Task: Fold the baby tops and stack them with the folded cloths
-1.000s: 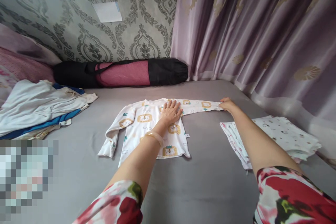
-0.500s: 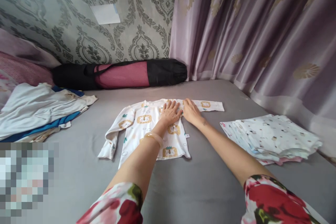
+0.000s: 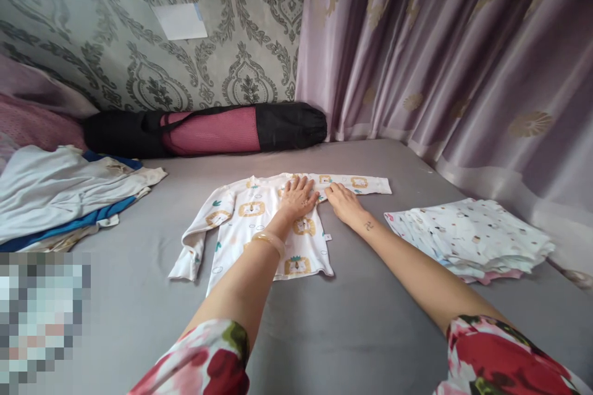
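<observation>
A small white long-sleeved shirt (image 3: 251, 231) with yellow lion prints lies spread on the grey sheet. My left hand (image 3: 298, 199) rests flat on the upper chest of the shirt, fingers spread, a pale bangle on the wrist. Just right of it, my right hand (image 3: 343, 202) is at the lower edge of the right-hand sleeve (image 3: 359, 182), near the armpit. Its fingers are curled together on the sleeve cloth; the fingertips are partly hidden. That sleeve points straight out to the right. The left-hand sleeve (image 3: 189, 244) bends downward with wrinkles.
On the right sits a stack of folded printed clothes (image 3: 482, 231). At left lies a loose heap of white and blue clothes (image 3: 69, 191). A black and pink rolled bag (image 3: 208, 129) runs along the wall, beside a purple curtain (image 3: 393, 62).
My right hand has slid slightly right and down along the sleeve, uncovering more of its print. My left hand stays flat on the shirt. The view has shifted a little.
</observation>
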### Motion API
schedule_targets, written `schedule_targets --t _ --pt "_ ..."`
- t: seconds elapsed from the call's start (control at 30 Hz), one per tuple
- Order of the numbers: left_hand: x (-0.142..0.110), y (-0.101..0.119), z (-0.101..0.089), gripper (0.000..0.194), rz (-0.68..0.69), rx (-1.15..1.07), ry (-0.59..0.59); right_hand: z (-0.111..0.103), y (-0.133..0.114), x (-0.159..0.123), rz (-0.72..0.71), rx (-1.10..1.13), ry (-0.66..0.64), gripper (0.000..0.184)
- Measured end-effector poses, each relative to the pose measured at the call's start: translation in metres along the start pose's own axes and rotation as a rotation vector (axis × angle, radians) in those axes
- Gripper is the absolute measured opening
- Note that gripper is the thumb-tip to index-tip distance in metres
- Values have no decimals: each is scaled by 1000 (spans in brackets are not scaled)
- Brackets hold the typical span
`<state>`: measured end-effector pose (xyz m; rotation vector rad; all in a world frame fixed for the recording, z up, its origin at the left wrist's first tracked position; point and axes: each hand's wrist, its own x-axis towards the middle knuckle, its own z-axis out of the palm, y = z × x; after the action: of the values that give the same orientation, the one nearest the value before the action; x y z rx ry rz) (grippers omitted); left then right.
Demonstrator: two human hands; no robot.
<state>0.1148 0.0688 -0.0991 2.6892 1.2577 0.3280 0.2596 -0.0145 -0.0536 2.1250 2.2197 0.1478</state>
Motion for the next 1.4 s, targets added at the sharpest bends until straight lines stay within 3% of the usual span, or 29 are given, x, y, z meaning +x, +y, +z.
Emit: schedule_targets --t 0.2,0.43,0.57,0.7,0.9,1.07,1.23,1.4 --pt "0 0 0 59 -4 -5 1 0 9 -1 -45 37 -30 41" --pt "0 1 -2 63 -11 6 -13 -2 10 16 105 188 -30 29" --pt "2 -1 0 62 -18 15 -43 14 -6 38 35 351 88 38" --pt "2 -1 1 63 -42 22 -50 35 -12 47 74 422 54 49" --pt "1 2 -5 70 -24 7 -76 47 33 32 244 301 -55 57" --pt "1 4 -5 69 -23 29 -87 50 76 19 489 221 -44 58" --pt "1 5 -3 63 -19 53 -79 52 82 15 543 223 -29 57" --pt "-22 23 -17 52 -51 119 58 50 83 13 534 251 -45 56"
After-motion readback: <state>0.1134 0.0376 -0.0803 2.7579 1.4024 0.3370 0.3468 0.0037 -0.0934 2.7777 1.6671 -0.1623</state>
